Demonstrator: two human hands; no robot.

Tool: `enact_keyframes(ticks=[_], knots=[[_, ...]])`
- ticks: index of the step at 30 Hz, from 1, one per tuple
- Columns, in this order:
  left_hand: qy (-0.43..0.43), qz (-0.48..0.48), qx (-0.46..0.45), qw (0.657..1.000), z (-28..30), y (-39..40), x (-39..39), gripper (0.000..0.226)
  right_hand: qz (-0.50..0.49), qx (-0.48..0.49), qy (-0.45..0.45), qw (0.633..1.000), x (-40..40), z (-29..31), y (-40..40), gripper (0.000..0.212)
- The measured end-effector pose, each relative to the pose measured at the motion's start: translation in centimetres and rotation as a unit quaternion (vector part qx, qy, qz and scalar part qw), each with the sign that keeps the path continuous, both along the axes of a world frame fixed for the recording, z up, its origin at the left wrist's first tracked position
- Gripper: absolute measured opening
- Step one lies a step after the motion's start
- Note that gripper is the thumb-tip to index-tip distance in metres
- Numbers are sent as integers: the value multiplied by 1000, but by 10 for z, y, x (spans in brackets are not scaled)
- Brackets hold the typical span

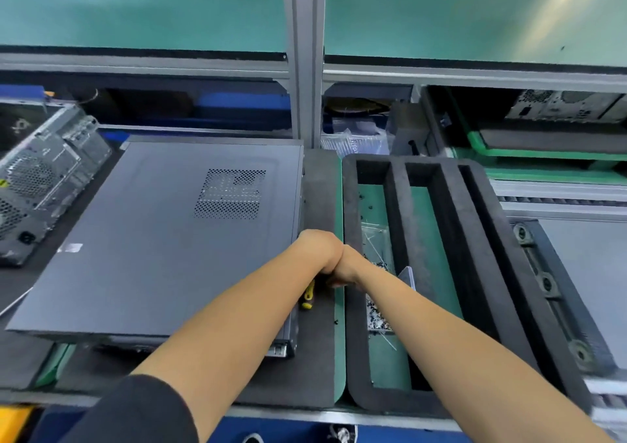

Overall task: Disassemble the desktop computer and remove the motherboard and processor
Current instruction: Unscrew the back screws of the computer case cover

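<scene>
A grey desktop computer case [152,239] lies flat on the dark mat, its closed side panel with a perforated vent [230,194] facing up. My left hand [317,247] and my right hand [346,267] meet at the case's right edge, backs upward and touching each other. Their fingers curl down out of sight. A yellow and black screwdriver handle [308,296] sticks out from under my left wrist, close to the case's right side. The motherboard and processor are hidden inside the case.
A black foam tray [481,239] with long slots stands to the right, with small screws [376,317] and a plastic bag in its left slot. A bare metal chassis [44,178] sits at the far left. A vertical aluminium post [305,69] rises behind the case.
</scene>
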State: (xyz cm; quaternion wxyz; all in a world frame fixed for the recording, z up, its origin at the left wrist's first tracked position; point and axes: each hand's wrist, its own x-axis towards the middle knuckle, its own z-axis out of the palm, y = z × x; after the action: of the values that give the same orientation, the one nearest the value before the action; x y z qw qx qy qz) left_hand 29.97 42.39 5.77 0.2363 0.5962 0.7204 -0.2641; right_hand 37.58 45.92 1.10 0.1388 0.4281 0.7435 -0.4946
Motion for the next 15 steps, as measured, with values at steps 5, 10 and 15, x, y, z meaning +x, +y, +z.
enact_keyframes(ticks=[5,10,15], knots=[[-9,-1,5,1000,1,3,-2,14,-22,-35,1,999,-4,2,4,32],[-39,1,65,997,7,1,-4,24,7,2,-29,1000,-7,8,10,14],[-73,11,193,978,23,-8,-10,19,-21,36,5,999,-10,36,13,23]])
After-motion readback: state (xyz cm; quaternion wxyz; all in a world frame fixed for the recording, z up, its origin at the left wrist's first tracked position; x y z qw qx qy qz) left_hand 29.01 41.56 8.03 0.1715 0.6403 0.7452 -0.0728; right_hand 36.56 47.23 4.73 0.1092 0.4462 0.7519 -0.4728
